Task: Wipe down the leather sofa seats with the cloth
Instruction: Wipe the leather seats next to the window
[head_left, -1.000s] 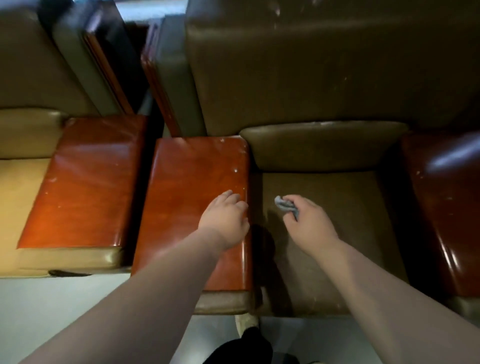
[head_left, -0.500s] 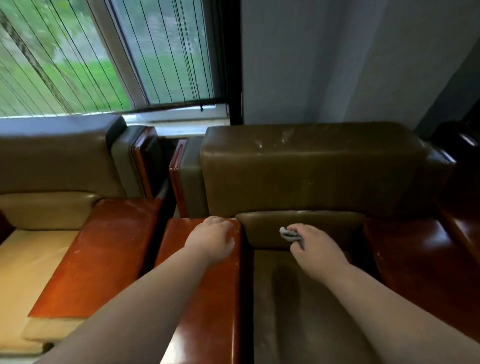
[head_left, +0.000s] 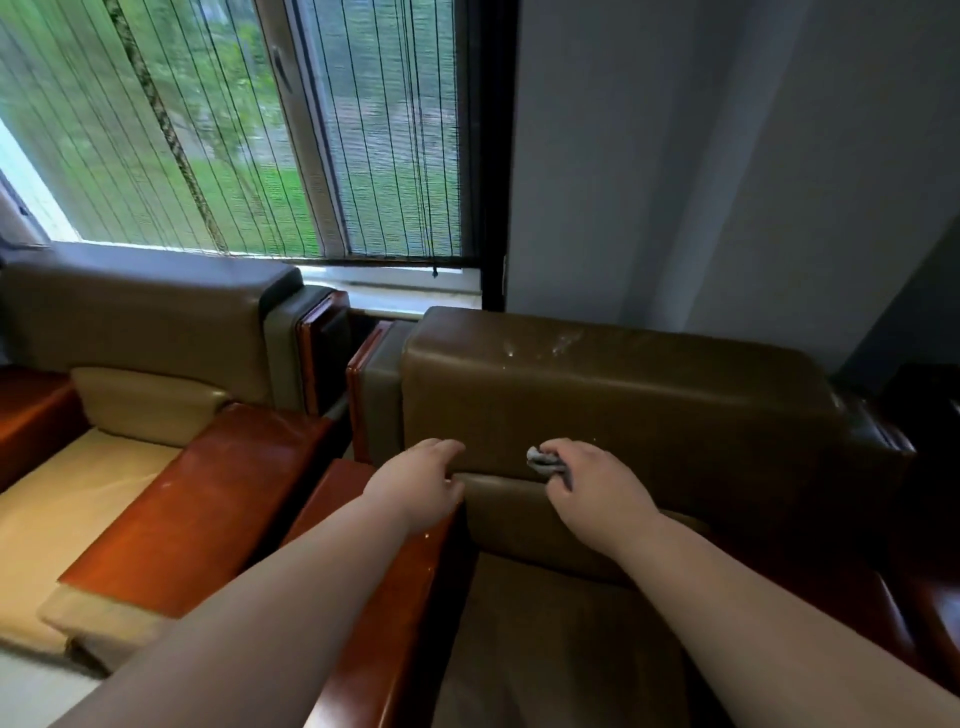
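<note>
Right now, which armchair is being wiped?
The dark brown armchair on the right; right hand holds the cloth against it. The tan armchair sits untouched.

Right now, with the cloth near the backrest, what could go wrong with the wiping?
1. The cloth is bunched small in the right hand, so strokes may leave strips of seat unwiped.
2. The white marks on the backrest top may be missed.

A single head-worn view looks forward and down, close over the sofa backrest (head_left: 613, 410).
</note>
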